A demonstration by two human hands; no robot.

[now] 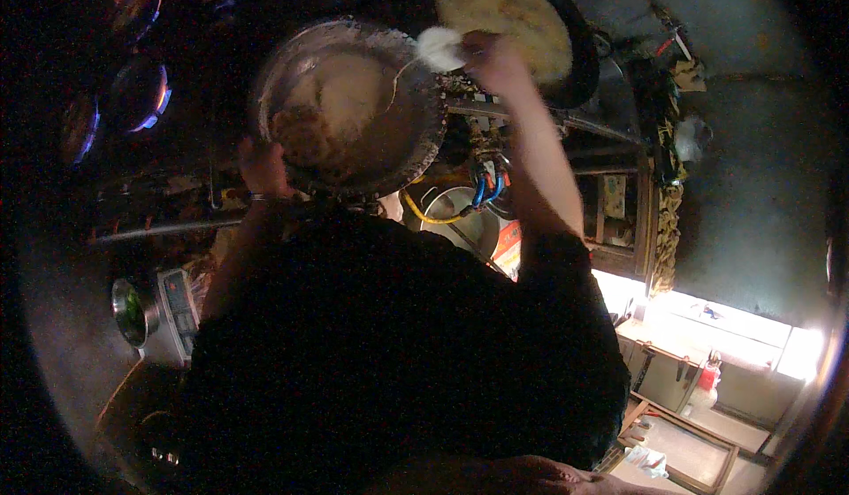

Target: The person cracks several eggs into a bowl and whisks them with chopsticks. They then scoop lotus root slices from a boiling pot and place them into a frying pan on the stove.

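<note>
Before me is a wide round metal pan (414, 120) with a pale, crusted rim. Light brown, cloudy contents (345, 90) lie inside it, with a darker patch at the lower left. My right hand (494, 61), blurred, grips a small white object (440, 49) over the pan's right rim; its exact kind is unclear. From that object a thin pale curved line (396, 87) runs down into the pan, either a stream or a cord. My left hand (265, 167) is at the pan's lower left edge, in shadow, its fingers hard to make out.
A dark round griddle (587, 64) bearing a yellowish flat layer (524, 24) is at upper right. Lit gas burners (159, 97) glow at left. A metal bowl with greens (132, 313) stands beside a scale (178, 309). Below the pan are a metal pot (487, 230) and yellow hose (424, 215).
</note>
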